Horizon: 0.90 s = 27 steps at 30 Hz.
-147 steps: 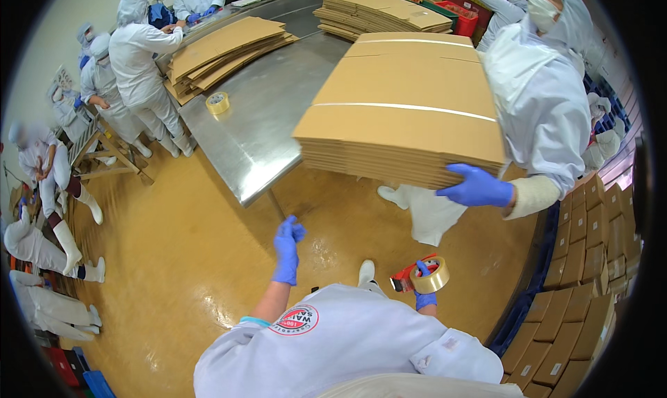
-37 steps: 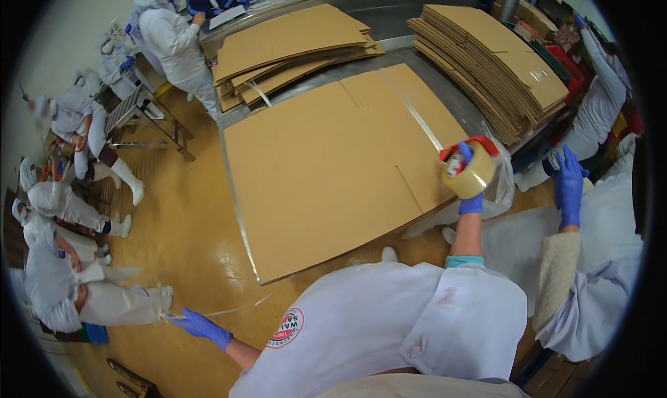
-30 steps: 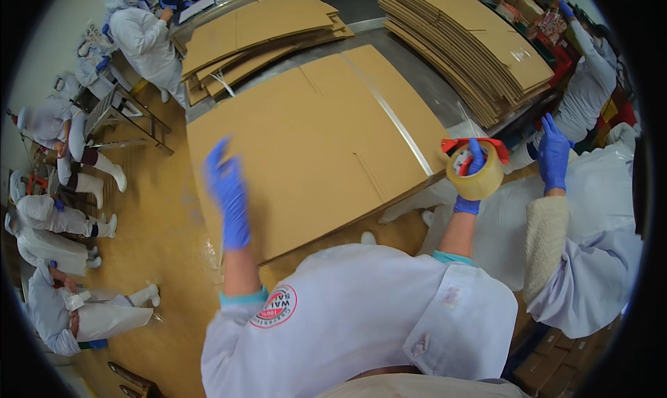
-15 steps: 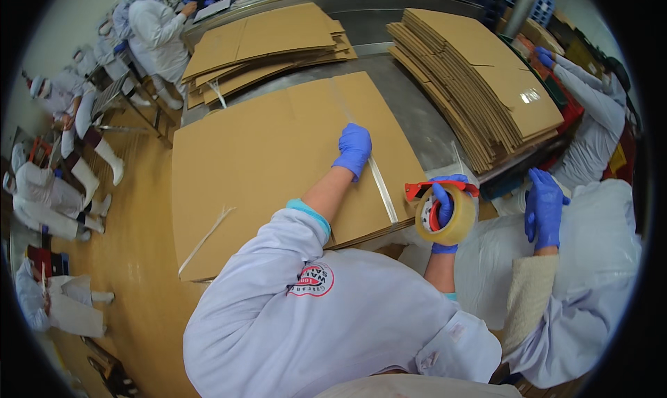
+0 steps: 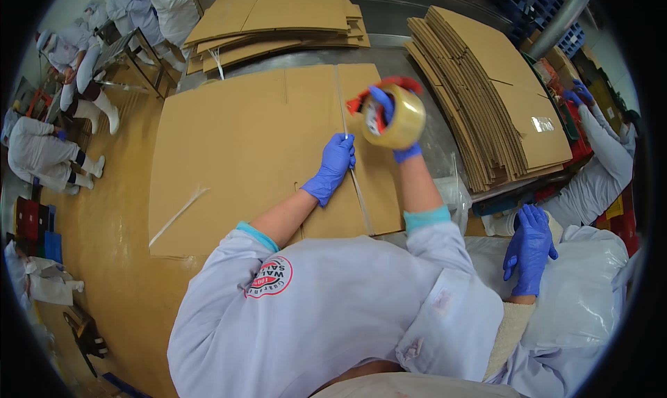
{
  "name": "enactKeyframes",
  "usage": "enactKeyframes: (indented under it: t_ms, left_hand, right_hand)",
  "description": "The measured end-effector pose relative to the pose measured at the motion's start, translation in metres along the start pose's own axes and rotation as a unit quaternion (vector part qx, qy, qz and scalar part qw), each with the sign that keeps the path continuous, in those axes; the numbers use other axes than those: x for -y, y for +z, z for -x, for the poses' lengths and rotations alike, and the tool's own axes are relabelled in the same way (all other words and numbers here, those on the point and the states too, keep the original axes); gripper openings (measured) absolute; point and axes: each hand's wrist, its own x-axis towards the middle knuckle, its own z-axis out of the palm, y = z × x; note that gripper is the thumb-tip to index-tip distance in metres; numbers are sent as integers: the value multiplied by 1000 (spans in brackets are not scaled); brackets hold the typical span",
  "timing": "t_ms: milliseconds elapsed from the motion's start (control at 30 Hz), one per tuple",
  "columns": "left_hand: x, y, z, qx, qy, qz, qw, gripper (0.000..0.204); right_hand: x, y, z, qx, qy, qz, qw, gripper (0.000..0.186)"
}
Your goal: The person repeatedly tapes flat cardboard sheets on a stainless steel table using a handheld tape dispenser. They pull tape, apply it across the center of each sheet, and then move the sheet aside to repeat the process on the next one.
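On the metal table lay the broad stack of flat cardboard, crossed by a white strap. Your left hand was clenched around that strap, right of the stack's middle. Your right hand grasped the red tape dispenser with its roll of clear tape, slightly blurred, by the stack's far right corner. A loose strap lay on the cardboard's near left part.
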Motion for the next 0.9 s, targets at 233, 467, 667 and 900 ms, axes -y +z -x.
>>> enactKeyframes:
  t_ms: [233,467,667,900]
  left_hand:
    - [30,-9,1,-26,198,-114,973,3]
    - [16,-14,-9,-4,226,-119,967,15]
    - [11,-16,-14,-23,255,-160,953,18]
    - [-2,-21,10,133,362,-341,858,21]
  right_hand:
    - [-34,26,1,159,119,-267,943,24]
    - [-20,-28,28,-25,308,-258,915,19]
    - [16,33,-19,-90,213,-189,954,21]
    - [-29,6,-10,-34,543,-489,682,26]
